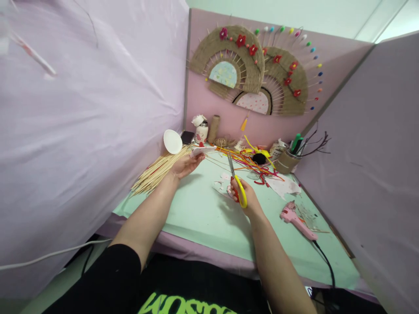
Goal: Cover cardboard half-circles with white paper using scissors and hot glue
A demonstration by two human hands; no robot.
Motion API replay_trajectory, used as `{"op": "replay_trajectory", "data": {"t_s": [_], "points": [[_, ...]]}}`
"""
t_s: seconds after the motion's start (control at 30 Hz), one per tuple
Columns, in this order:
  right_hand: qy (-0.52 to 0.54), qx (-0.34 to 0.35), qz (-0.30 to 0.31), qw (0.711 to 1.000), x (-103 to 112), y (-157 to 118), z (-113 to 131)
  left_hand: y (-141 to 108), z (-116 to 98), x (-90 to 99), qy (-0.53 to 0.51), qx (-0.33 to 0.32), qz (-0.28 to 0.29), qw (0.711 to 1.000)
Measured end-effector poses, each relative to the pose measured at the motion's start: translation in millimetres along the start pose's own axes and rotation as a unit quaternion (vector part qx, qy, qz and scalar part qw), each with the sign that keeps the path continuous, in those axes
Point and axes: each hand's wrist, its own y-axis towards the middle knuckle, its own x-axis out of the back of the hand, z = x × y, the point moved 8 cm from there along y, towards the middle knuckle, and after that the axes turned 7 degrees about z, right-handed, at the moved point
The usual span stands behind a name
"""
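A pale piece of paper or cloth (202,151) rests in my left hand (187,165), its fingers closed round the lower edge, above the left part of the green tabletop. My right hand (244,194) grips a pair of scissors (241,191) by the yellow and red handles. The blades point up and away from me, a short way right of the pale piece and apart from it. Small white scraps (223,186) lie on the table beside and partly behind my right hand.
Thin sticks (160,170) lie bundled at the left, near a white bowl (172,141). Colourful pipe cleaners (250,161) spread along the back. A pink glue gun (298,221) with a black cord lies at the right. Behind it stands a pot (286,162) of pens and twigs.
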Motion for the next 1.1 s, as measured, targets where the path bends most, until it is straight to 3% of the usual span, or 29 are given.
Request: {"op": "replay_trajectory", "data": {"t_s": [0.17,0.37,0.5,1.1], "points": [[0.006,-0.029,0.043,0.999,-14.8,-3.8,-1.5,5.9,4.9,12.7,-0.037,-0.024,-0.052,0.998],[0.003,-0.094,0.149,0.984,-41.8,-12.8,-14.8,5.5,5.2,24.8,-0.109,-0.047,-0.142,0.983],[-0.03,-0.107,0.169,0.979,-53.9,-19.0,-21.0,2.3,3.8,30.7,-0.138,-0.065,-0.2,0.968],[-0.058,-0.101,0.142,0.983,-55.1,-21.8,-21.3,5.8,21.7,28.3,-0.065,-0.003,-0.155,0.986]]}}
